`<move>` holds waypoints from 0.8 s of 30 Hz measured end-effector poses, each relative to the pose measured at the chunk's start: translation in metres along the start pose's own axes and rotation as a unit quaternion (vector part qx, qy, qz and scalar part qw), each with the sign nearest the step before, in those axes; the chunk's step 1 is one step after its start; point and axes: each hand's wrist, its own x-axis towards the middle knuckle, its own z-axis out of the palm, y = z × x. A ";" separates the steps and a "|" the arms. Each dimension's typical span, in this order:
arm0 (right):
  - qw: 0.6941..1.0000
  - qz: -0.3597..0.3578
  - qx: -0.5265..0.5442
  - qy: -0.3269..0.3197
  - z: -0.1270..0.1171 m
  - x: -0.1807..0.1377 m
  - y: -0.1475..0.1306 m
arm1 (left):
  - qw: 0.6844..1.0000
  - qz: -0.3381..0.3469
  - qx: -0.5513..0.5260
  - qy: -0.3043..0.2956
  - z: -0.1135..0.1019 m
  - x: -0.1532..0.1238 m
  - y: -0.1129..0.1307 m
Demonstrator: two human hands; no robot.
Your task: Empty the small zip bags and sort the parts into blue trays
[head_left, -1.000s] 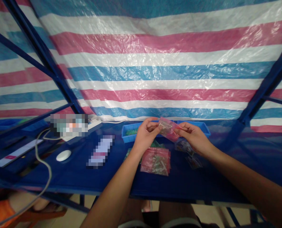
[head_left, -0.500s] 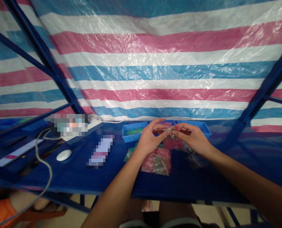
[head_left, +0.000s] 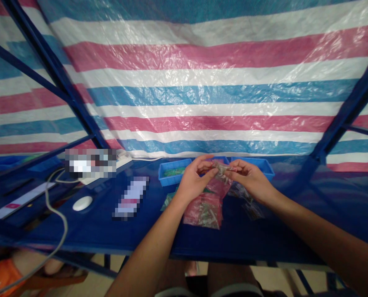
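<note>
My left hand (head_left: pixel 193 180) and my right hand (head_left: pixel 251 178) meet above the dark blue table (head_left: pixel 87 231), both pinching the top edge of a small pink plastic bag (head_left: pixel 218 181) that hangs down between them. Under the hands lies a pile of pink bags (head_left: pixel 205 211) holding small parts. Clear small bags (head_left: pixel 248 204) lie to the right of the pile, below my right wrist.
Blue trays (head_left: pixel 171 171) stand in a row behind the hands, one with green contents. To the left lie a white mouse (head_left: pixel 82 203), a grey cable (head_left: pixel 55 206) and blurred items. A striped tarp (head_left: pixel 202 82) hangs behind; blue frame bars (head_left: pixel 341 119) flank it.
The pink bag was held out flat between my hands a second ago. Now my hands have come closer together at its top edge and the bag hangs down.
</note>
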 end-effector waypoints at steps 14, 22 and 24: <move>0.999 0.002 -0.010 0.049 -0.005 0.004 0.003 | 0.999 -0.053 -0.010 0.000 0.000 -0.001 -0.002; 0.996 -0.025 -0.045 0.077 -0.009 0.013 -0.005 | 0.995 0.000 -0.014 0.097 -0.008 0.008 -0.008; 0.995 -0.042 -0.059 0.071 -0.009 0.020 -0.009 | 0.992 0.015 0.009 0.129 -0.012 0.010 -0.009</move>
